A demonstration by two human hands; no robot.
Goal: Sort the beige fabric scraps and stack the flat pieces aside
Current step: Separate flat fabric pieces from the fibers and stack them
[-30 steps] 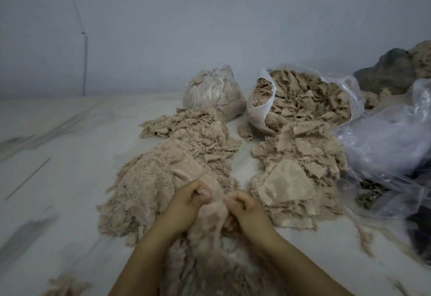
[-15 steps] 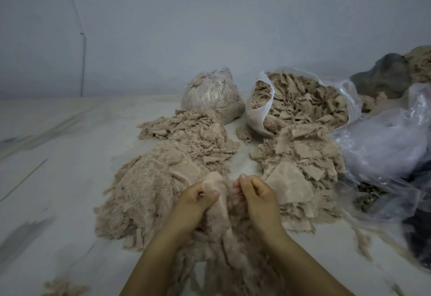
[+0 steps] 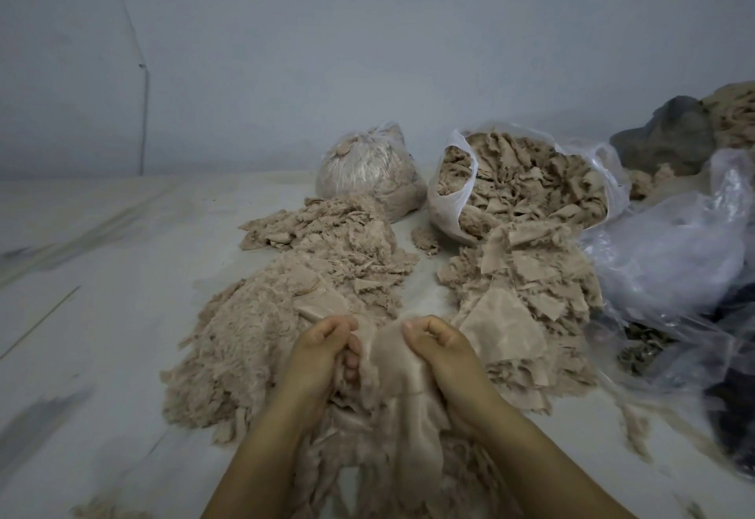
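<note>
My left hand (image 3: pixel 318 355) and my right hand (image 3: pixel 441 351) both grip one beige fabric scrap (image 3: pixel 392 367), stretched between them above a loose heap of scraps (image 3: pixel 388 457) in front of me. Left of my hands lies a large pile of frayed, fluffy scraps (image 3: pixel 245 334). To the right sits a stack of flatter pieces (image 3: pixel 531 294), topped near its front by a broad flat piece (image 3: pixel 502 322). Fingers of both hands are curled round the scrap's upper edge.
At the back stand a tied clear bag of scraps (image 3: pixel 367 171) and an open white bag full of scraps (image 3: pixel 527 187). Crumpled clear plastic (image 3: pixel 674 257) and dark bundles (image 3: pixel 670 134) crowd the right side. Pale floor (image 3: pixel 102 273) stretches left.
My hands have moved apart, spreading the scrap wider between them. The bunched fabric they held together now hangs flatter.
</note>
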